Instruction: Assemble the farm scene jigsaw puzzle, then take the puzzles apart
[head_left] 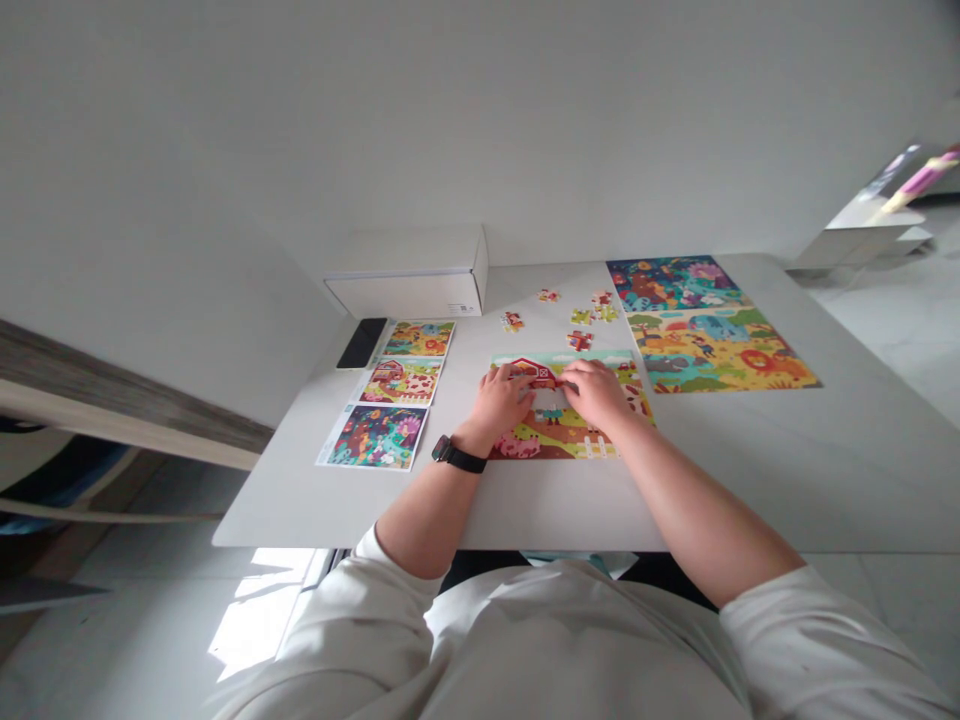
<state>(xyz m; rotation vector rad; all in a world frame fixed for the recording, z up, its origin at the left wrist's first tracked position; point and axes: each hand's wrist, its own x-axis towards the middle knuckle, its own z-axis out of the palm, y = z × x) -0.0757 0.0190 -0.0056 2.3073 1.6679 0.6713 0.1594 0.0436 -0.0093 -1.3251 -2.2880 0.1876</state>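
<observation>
A farm jigsaw puzzle (551, 438), with a red barn, a pink pig and a white fence, lies on the table in front of me. A pale gap shows just below the barn. My left hand (501, 402), with a black watch (459, 455) at its wrist, rests on the puzzle's left part, fingers loosely spread near the barn. Across the gap, the fingertips of my right hand (596, 393) pinch at the end of a reddish puzzle piece (546, 384); its outline is partly covered. Several loose puzzle pieces (580, 340) lie beyond the puzzle.
Two picture puzzles, a night scene (675, 283) and a safari scene (721, 350), lie to the right. On the left are three small picture cards (377, 437) and a black phone (362, 343). A white box (405, 292) stands at the back against the wall.
</observation>
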